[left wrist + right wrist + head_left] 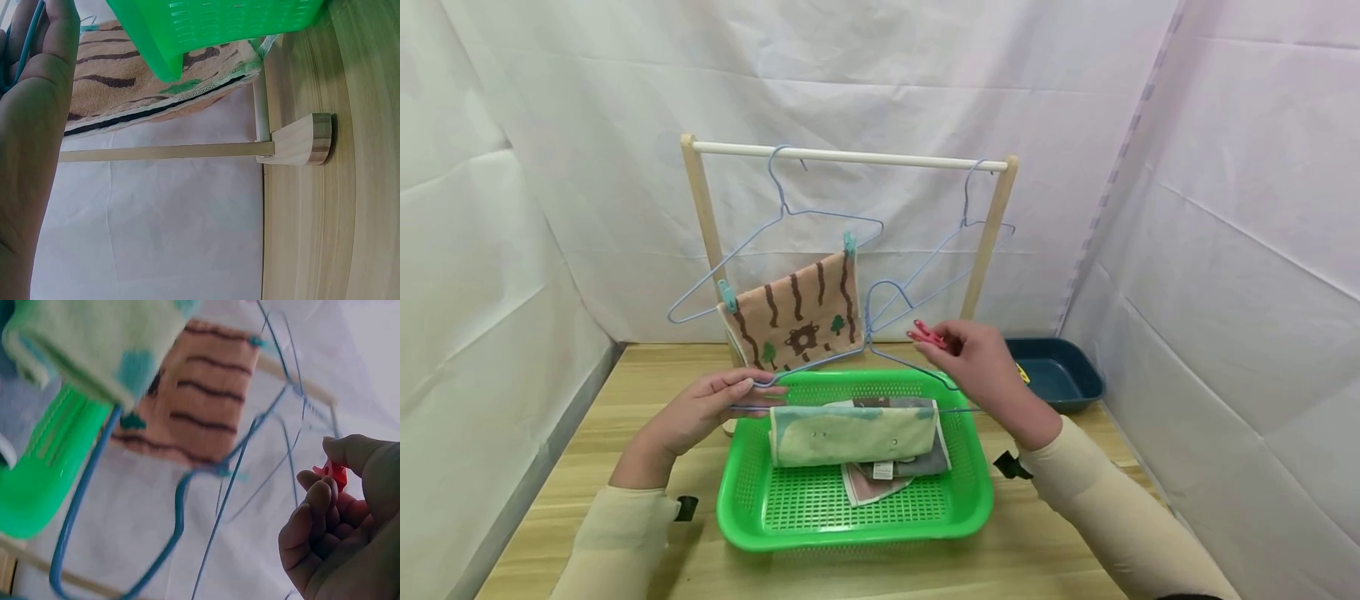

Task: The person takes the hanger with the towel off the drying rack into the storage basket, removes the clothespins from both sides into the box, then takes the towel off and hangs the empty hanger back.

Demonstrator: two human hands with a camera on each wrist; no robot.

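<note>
My left hand [707, 402] holds the left end of a blue wire hanger [820, 360], thumb in front and fingers behind. A pale green towel [850, 437] is draped over the hanger's lower bar, above the green basket [760, 533]. Between thumb and fingers, my right hand [983, 367] pinches a red clothespin [927, 335], raised over the hanger's right shoulder. In the right wrist view the clothespin [334, 475] sits at the fingertips, apart from the hanger [178, 531]. The left wrist view shows my palm [37, 112] alongside the wire.
Behind, a wooden rack [850, 156] carries two more blue hangers. From the left one hangs a brown-striped towel [801, 321] with two teal clothespins [727, 296]. Grey and pink cloths [880, 492] lie in the basket. A dark blue tray [1060, 375] stands at the right.
</note>
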